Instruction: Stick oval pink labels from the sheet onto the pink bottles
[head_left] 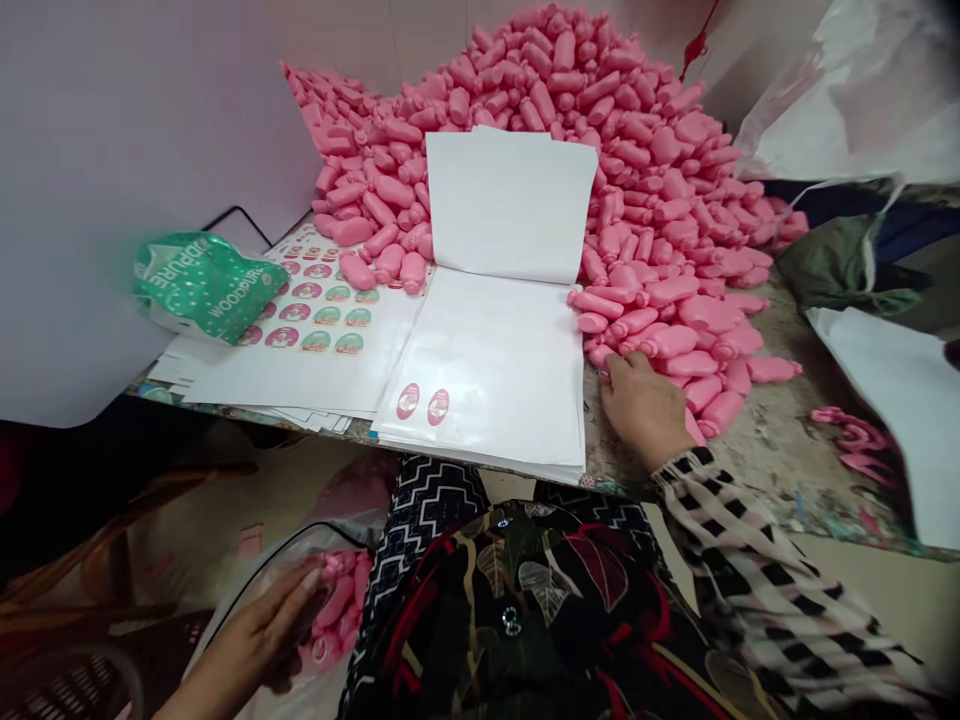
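My right hand (643,405) is at the near edge of a big heap of small pink plastic bottles (675,290). Its fingertips close on one pink bottle (598,356), mostly hidden by the fingers. Left of that hand lies a stack of white label sheets (502,370), its top part folded upright against the heap. Two oval pink labels (422,403) remain on the sheet's lower left. Below the table, my left hand (262,630) reaches over an open plastic bag (232,590) containing pink bottles (343,610). Its fingers are stretched and apart, with no held item visible.
More sheets with pink and green labels (300,375) lie at left, under a green tissue packet (214,285). Pink plastic scraps (855,440) and white sheets (885,380) are at right. A dark green cloth bag (847,260) sits behind them. A wooden chair (120,540) stands lower left.
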